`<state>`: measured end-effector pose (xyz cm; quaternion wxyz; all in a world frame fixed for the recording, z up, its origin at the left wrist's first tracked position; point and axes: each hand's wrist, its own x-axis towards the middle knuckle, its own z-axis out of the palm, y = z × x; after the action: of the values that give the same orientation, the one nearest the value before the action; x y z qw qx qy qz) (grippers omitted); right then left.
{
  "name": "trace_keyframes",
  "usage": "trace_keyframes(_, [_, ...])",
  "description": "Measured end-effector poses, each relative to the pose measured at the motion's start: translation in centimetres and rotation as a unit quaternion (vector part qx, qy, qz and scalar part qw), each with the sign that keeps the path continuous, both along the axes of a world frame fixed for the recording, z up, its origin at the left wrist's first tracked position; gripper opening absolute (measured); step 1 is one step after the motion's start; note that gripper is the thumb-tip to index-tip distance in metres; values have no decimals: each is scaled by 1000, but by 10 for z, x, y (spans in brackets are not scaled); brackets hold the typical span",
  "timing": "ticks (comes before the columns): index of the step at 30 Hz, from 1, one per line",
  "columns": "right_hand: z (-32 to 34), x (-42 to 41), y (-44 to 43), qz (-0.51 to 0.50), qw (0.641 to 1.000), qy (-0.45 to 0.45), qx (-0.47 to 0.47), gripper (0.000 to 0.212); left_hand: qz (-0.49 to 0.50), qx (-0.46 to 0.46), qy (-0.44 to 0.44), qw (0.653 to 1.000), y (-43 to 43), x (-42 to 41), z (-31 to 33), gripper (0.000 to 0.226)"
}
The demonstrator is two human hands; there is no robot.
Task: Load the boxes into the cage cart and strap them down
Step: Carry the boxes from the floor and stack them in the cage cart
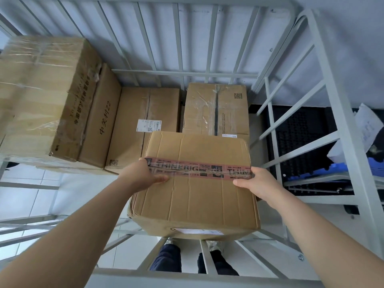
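Tape [199, 170] on box [193, 204]: apparently "THINK BIG"

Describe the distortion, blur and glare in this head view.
Head view: the wide-angle lens bows the cage cart bars; the wrapped box far left is smeared soft; the taped box held by the left hand and right hand is sharp; light is even, with faint sheen on the tape.

Five cardboard boxes [197, 200] [37, 96] [99, 121] [145, 109] [216, 109]; one white metal cage cart [182, 72]; two bare hands [143, 175] [258, 182]

Black perforated mat [301, 142], blue tray [337, 170], white papers [367, 125], pale tiled floor [31, 196]
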<state>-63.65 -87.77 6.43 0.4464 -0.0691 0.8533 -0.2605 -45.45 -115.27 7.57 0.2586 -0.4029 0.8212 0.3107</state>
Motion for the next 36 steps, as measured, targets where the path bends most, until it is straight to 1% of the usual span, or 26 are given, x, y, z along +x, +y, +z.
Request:
trace_keyframes(4, [-12,9,-28,18,1000,8,-1,34,16,-16,-36,999,-19,10,-6,67])
trace_keyframes(6, [-18,7,-40,20,1000,7,9,36,31,-19,-36,999,-24,13,-13,68])
trace_keyframes(9, [-26,1,-50,3,1000,4,20,38,57,-32,3,998,-21,11,-20,57])
trace_keyframes(13, [-33,-1,-50,-59,998,1,-12,31,150,-65,34,986,-5,10,-36,75])
trace_keyframes(16, [-32,4,-43,-93,995,1,-37,32,157,-87,40,983,3,13,-45,82])
trace_keyframes(19, [-28,8,-29,-110,992,6,-64,28,166,-97,59,979,12,17,-45,86])
trace_keyframes(21, [-22,9,-20,-108,992,20,-64,28,171,-98,74,978,22,19,-43,87])
trace_keyframes(24, [-15,11,-8,-105,992,38,-56,33,178,-101,93,974,37,19,-40,90])
trace_keyframes(26, [-15,16,-6,-126,989,44,-64,34,180,-103,99,973,42,16,-39,90])
trace_keyframes(30, [-22,27,-11,-201,971,85,-100,23,184,-104,99,972,48,12,-40,88])
trace_keyframes(33, [-28,30,-11,-207,967,110,-103,21,187,-113,105,970,46,12,-43,89])
trace_keyframes(36, [-30,28,-14,-208,967,111,-100,19,188,-113,105,970,43,8,-46,88])
